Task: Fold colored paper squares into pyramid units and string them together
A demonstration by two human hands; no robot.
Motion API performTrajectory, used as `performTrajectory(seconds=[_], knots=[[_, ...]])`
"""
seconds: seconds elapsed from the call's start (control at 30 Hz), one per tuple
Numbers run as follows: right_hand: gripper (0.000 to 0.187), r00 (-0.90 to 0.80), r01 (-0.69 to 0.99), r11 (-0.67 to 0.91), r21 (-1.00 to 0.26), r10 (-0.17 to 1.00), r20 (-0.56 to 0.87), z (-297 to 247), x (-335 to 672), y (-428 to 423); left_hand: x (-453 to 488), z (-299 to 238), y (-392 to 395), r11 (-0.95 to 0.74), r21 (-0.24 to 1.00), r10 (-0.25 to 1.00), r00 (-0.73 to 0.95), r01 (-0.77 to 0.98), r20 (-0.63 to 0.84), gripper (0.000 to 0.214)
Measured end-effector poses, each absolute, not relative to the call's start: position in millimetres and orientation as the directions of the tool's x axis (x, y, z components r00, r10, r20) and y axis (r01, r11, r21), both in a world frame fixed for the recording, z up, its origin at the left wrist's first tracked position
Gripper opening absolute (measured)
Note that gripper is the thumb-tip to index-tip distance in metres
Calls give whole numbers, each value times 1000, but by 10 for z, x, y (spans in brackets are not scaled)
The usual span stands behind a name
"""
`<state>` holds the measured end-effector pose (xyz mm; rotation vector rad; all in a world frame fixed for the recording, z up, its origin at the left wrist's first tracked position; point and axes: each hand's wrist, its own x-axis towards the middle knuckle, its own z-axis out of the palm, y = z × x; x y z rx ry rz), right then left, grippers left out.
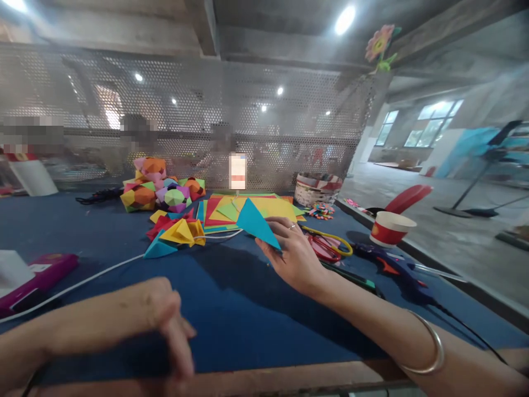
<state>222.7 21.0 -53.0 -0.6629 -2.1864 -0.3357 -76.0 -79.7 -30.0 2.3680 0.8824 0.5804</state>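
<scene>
My right hand [291, 251] is raised over the blue table [231, 309], its thumb and fingers pinching a folded teal paper triangle [256, 223] that points up and left. My left hand [167, 317] hangs near the table's front edge, blurred, with its fingers drooping down and nothing seen in them. Just beyond the teal triangle lies a stack of coloured paper sheets [248, 208]. To its left sit several folded paper pieces in yellow, red and teal [176, 231].
Finished paper balls [159, 190] stand at the back left. Red scissors [326, 245], a blue glue gun [392, 267], a red-and-white paper cup [390, 227] and a woven basket [316, 188] lie right. A pink device [35, 278] and white cord [95, 273] lie left. Mesh screen behind.
</scene>
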Motion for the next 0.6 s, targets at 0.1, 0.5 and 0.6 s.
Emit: performTrajectory(seconds=[0.1,0.5,0.6], knots=[[26,-582,522,852,32,329,743,-537,2187,161,-877,-165,-651,-546,679,806,529,491,266,83],[20,-900,331,892,309,199,388,-599,2129,-153,-359,-508,-596,-801,-328,232,765,500,600,35],[21,-923,302,913,273,208,324,-597,2128,-230,-326,-645,-633,-811,-330,199,758,483,621,41]])
